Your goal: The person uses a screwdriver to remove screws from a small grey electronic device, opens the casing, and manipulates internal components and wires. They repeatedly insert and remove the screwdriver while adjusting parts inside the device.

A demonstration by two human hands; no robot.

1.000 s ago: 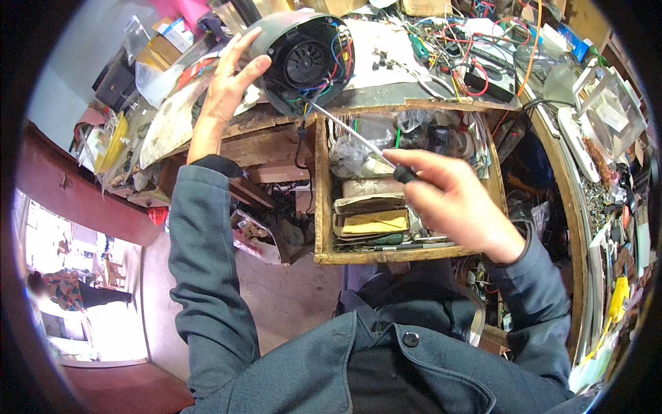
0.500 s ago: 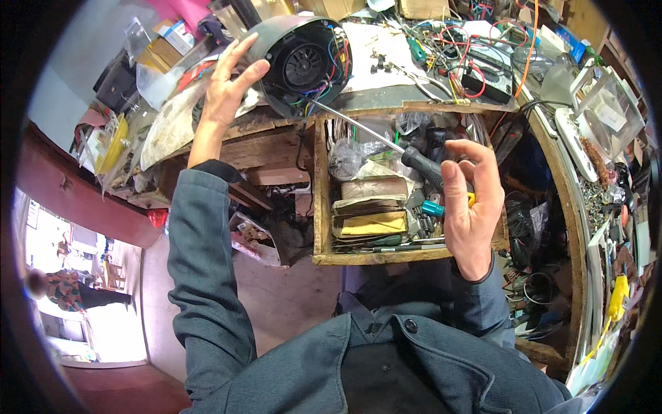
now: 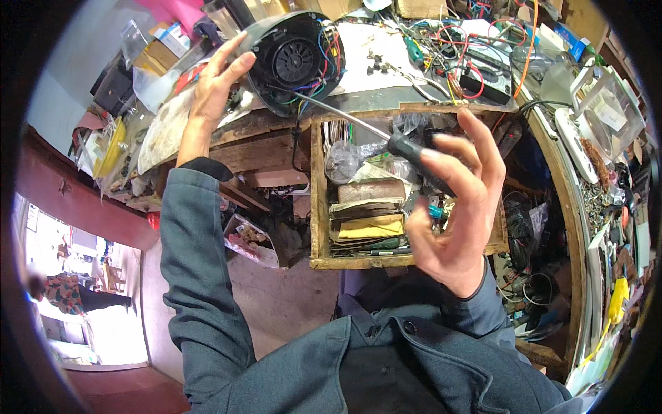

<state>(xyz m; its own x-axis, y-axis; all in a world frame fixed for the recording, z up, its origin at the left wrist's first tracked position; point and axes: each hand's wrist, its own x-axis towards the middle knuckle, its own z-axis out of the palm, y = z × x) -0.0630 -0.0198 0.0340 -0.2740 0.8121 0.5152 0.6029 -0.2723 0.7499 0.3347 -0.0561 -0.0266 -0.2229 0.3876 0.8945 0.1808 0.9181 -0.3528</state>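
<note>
A round black appliance housing (image 3: 262, 79), open underneath, stands tilted at the front edge of the workbench. Inside show a slotted round fan-like disc (image 3: 296, 61) and coloured wires. My left hand (image 3: 215, 83) grips its left side, thumb and fingers against the shell. A long screwdriver (image 3: 358, 125) slants into the lower part of the housing; where its tip sits is hidden. My right hand (image 3: 462, 207) is at the dark handle, index finger on it and thumb apart. Its fingers are partly blurred, and the handle's rear end is hidden behind them.
Below the bench edge a wooden drawer (image 3: 318, 207) is pulled out, holding bags, a brown block and tools. Pliers (image 3: 429, 84), small black parts (image 3: 376, 66) and tangled test leads (image 3: 469, 76) lie on the bench. A cluttered side shelf runs along the right.
The housing and my left hand have shifted slightly left. My right hand has turned on the screwdriver, its thumb dropping away from the handle and its fingers spreading upward.
</note>
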